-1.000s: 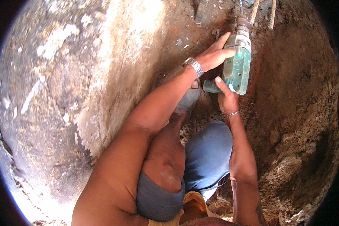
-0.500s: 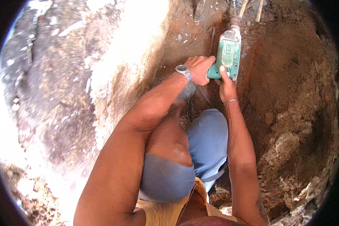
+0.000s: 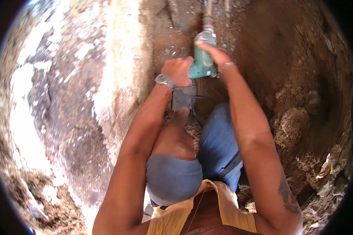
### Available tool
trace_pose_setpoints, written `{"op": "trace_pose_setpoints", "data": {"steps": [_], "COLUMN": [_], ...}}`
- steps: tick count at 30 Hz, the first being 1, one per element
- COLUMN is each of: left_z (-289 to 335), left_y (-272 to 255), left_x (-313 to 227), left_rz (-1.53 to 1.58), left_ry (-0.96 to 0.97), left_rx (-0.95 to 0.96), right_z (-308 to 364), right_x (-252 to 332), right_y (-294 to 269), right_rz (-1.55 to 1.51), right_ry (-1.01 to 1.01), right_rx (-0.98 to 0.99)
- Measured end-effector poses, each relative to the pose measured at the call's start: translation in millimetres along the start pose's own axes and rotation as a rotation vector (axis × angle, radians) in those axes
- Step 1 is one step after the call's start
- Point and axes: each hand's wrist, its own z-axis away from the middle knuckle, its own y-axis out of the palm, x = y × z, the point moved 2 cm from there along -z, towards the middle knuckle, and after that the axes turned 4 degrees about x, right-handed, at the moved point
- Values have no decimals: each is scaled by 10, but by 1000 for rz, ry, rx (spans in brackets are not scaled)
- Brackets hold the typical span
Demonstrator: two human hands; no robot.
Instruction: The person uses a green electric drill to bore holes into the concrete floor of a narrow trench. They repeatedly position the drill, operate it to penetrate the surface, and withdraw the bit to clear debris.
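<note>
A green power drill [image 3: 203, 62] with a pale grey front housing points away from me, its chuck [image 3: 208, 24] toward the far edge of the view. My left hand [image 3: 178, 70], with a metal watch at the wrist, is closed around the drill's rear handle. Over the right side of the drill's body lies my right hand [image 3: 219, 56]. Its stretched fingertips reach across the top near the front housing, but motion smears them and the rest of the fingers are hidden. The front end of the bit cannot be made out.
A large pale rock face [image 3: 121, 58] rises along the left. On the right is a brown earth bank [image 3: 270, 58] with rough lumps [image 3: 292, 121]. Thin rods [image 3: 227, 6] stand at the far edge beside the drill. My bent knee [image 3: 174, 178] is below my hands.
The drill and both hands have shifted left in the view. My right hand has moved from the drill's rear end forward onto its body. My left hand stays on the handle.
</note>
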Motion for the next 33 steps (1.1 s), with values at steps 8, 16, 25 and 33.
{"op": "trace_pose_setpoints", "data": {"steps": [8, 16, 25, 33], "left_z": [-6, 20, 99, -10], "left_y": [162, 358, 321, 627], "left_x": [-21, 191, 227, 325], "left_rz": [-109, -43, -59, -39], "left_ry": [-85, -57, -78, -18], "left_rx": [-43, -102, -98, -131], "right_z": [-51, -22, -99, -104], "right_x": [-51, -1, -119, -155], "right_y": [10, 116, 225, 143], "right_rz": [181, 162, 144, 511], "right_ry": [-49, -138, -196, -37], "right_rx": [-207, -248, -290, -486]}}
